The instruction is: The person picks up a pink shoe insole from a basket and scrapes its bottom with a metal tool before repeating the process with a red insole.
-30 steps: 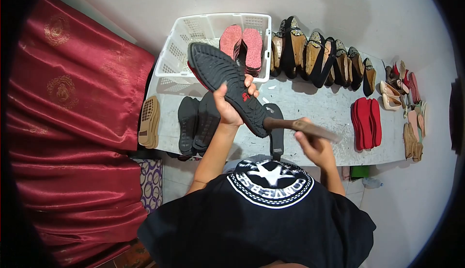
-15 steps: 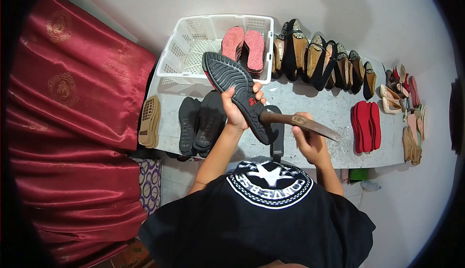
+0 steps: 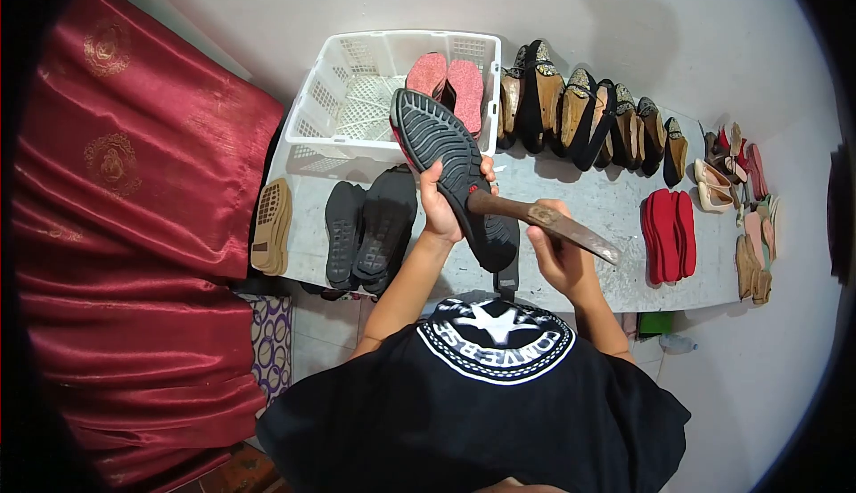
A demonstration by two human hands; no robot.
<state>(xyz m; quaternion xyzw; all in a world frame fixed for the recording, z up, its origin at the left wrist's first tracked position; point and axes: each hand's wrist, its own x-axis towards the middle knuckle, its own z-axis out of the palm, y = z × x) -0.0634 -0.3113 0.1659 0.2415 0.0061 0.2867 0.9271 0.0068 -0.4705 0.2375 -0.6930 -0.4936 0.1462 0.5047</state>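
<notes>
My left hand [image 3: 439, 204] is wrapped round the middle of a black shoe [image 3: 441, 136] with a ridged sole facing up and a red edge. The shoe is held aslant above the table, its upper end overlapping the basket rim. In my right hand [image 3: 563, 257] is a hammer [image 3: 544, 219], its head touching or very close to the sole near a small red mark; which of the two I cannot tell. A dark flat piece [image 3: 506, 281] lies partly hidden under the shoe's lower end.
A white plastic basket [image 3: 314, 92] holds pink soles [image 3: 465, 92]. Black soles [image 3: 385, 225] and tan soles [image 3: 270, 225] lie left on the table [image 3: 606, 217]. Black shoes [image 3: 540, 101] line the wall; red soles [image 3: 669, 234] and more footwear [image 3: 713, 185] lie right. A red curtain [image 3: 134, 225] hangs left.
The shoe has turned a little and shifted slightly right, with more of its lower side showing. The hammer and my right hand have moved slightly left.
</notes>
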